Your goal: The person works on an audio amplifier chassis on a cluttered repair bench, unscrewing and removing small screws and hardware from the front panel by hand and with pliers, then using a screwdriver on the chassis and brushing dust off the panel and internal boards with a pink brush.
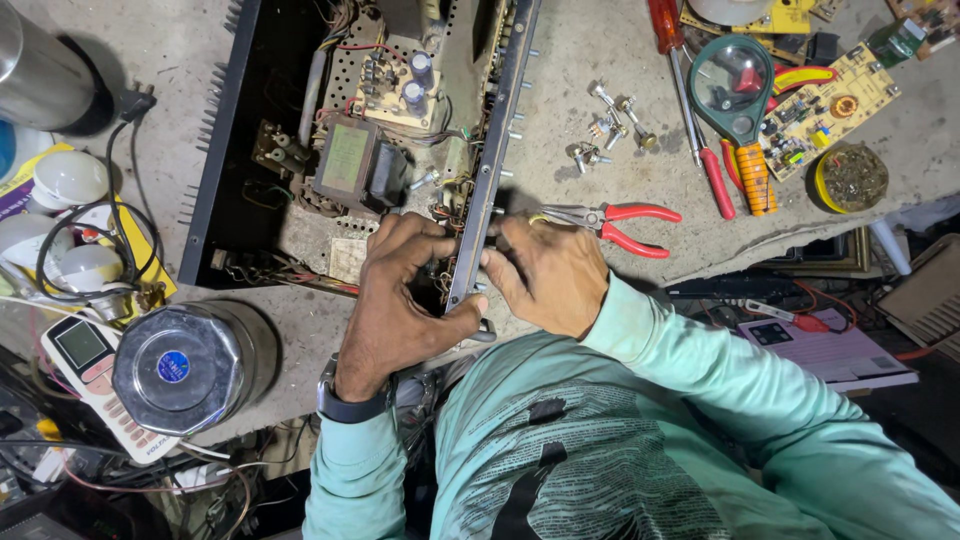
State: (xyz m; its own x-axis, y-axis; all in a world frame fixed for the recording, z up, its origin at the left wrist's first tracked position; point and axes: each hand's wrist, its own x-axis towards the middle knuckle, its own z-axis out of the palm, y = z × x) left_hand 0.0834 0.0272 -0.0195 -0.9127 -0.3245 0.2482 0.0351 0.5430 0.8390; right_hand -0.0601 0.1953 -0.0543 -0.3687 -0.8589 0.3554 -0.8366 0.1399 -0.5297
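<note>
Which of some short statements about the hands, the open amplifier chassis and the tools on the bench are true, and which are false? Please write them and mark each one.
1. Both hands grip the front panel of the open chassis. True: the left hand is on the inner side, the right hand on the outer side.
2. The right hand holds the red-handled pliers. False: they lie on the bench beside it.
3. A magnifying glass with a green rim lies on the bench. True.
4. The chassis is closed with a lid. False: its transformer and wiring show.
5. The watch is on the right wrist. False: it is on the left.
</note>
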